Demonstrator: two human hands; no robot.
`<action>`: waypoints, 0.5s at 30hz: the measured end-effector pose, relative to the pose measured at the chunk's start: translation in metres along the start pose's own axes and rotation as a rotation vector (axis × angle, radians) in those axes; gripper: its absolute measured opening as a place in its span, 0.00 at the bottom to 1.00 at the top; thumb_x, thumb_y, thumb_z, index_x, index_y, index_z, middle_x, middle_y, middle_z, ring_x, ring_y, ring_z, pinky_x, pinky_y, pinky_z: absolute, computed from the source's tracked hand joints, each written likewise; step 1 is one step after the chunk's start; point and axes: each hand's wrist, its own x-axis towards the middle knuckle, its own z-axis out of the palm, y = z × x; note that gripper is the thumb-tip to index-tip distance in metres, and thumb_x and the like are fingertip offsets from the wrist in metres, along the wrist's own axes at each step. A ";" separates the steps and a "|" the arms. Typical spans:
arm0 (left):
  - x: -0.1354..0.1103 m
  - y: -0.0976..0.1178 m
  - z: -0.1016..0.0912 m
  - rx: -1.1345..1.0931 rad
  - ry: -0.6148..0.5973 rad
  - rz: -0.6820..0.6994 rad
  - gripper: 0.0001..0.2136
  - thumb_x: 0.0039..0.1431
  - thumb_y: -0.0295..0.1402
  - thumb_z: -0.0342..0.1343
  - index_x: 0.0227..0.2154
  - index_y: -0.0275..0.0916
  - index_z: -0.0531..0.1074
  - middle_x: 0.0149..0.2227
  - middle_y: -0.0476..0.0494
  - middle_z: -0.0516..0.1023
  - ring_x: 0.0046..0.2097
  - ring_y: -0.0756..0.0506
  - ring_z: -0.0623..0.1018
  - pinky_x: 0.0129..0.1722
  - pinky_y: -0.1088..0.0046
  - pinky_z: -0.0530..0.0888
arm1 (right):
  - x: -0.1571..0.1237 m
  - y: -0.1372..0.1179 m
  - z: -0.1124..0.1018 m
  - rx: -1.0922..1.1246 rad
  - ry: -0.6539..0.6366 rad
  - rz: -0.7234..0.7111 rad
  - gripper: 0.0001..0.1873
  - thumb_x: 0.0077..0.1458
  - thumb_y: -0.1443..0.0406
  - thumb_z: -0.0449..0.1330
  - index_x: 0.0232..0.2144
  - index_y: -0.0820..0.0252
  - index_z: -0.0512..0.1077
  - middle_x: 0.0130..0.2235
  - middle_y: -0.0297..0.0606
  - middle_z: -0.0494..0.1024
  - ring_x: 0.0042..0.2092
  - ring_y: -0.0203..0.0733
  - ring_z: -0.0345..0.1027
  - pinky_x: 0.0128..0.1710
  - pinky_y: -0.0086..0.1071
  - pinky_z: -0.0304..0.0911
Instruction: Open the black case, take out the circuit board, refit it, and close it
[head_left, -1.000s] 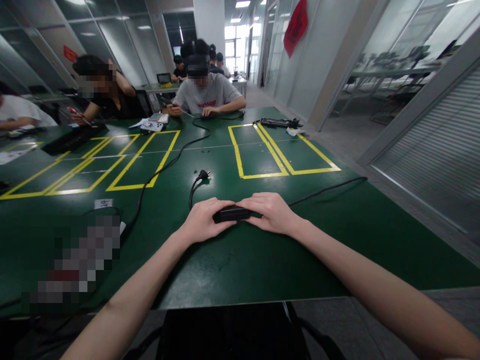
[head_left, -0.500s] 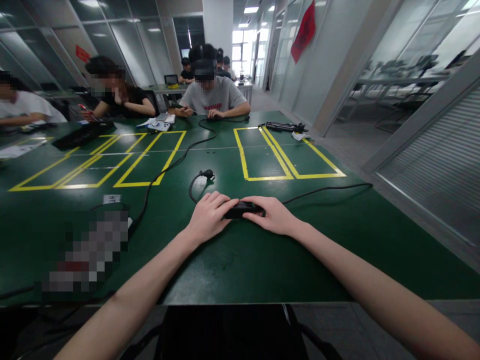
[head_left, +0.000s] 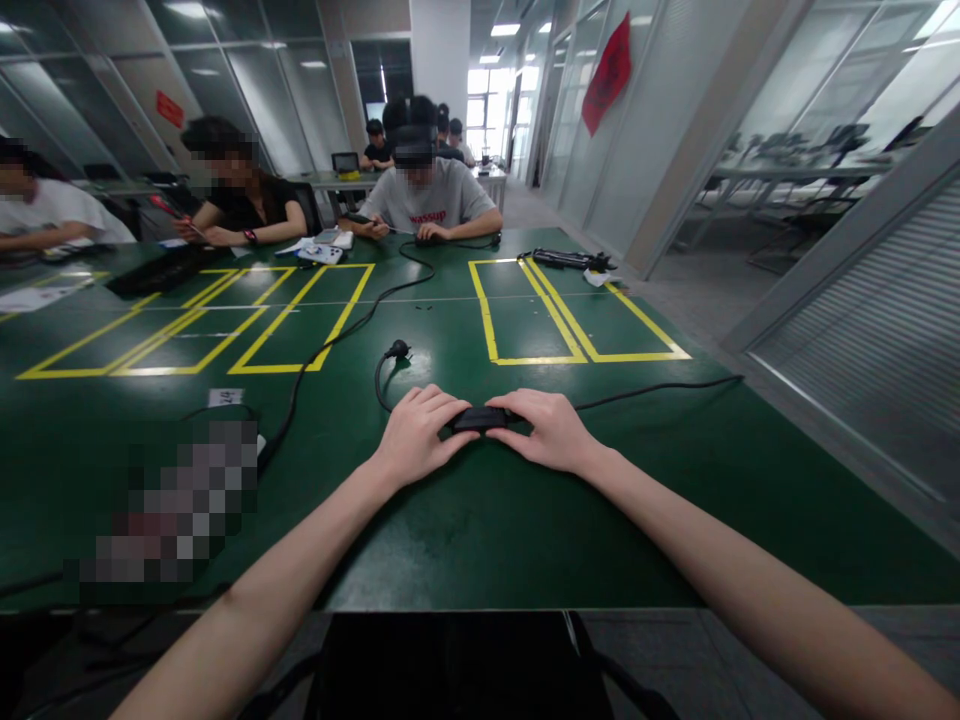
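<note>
A black power adapter lies crosswise between my two hands, low over the green table. My left hand pinches its left end between thumb and fingers. Around the opposite end, the thumb and fingers of my right hand are closed, partly hiding it. A short black cord with a plug curves out beyond my left hand. From behind my right hand a thin black cable runs off to the right across the tabletop.
A blurred-out oblong object lies at left beside a small label. A long black cord crosses the table. Yellow tape rectangles mark its surface. A folded black tripod-like item lies at the far right. Several people sit beyond.
The adapter has turned slightly in my hands, showing more of its top face. The plug has shifted a little to the left. A person across the table has lowered a hand from the face.
</note>
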 end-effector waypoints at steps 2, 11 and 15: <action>0.000 0.001 0.000 -0.003 0.027 0.016 0.19 0.67 0.44 0.60 0.55 0.39 0.74 0.49 0.38 0.82 0.49 0.39 0.79 0.47 0.61 0.73 | 0.001 -0.003 -0.001 0.015 -0.002 0.024 0.16 0.66 0.58 0.60 0.51 0.57 0.77 0.45 0.46 0.84 0.45 0.50 0.79 0.46 0.41 0.73; 0.000 0.002 0.012 0.112 -0.136 0.114 0.19 0.69 0.36 0.56 0.59 0.34 0.67 0.50 0.34 0.80 0.50 0.38 0.80 0.49 0.60 0.73 | -0.002 -0.003 0.001 0.328 -0.137 0.234 0.14 0.67 0.55 0.56 0.50 0.55 0.68 0.37 0.36 0.81 0.35 0.43 0.75 0.37 0.35 0.70; 0.001 0.006 0.011 0.066 -0.232 0.075 0.18 0.69 0.38 0.57 0.55 0.33 0.69 0.47 0.34 0.80 0.49 0.38 0.80 0.50 0.61 0.74 | -0.003 -0.005 -0.002 0.212 -0.178 0.094 0.21 0.60 0.55 0.65 0.52 0.54 0.70 0.48 0.43 0.81 0.46 0.49 0.77 0.46 0.40 0.71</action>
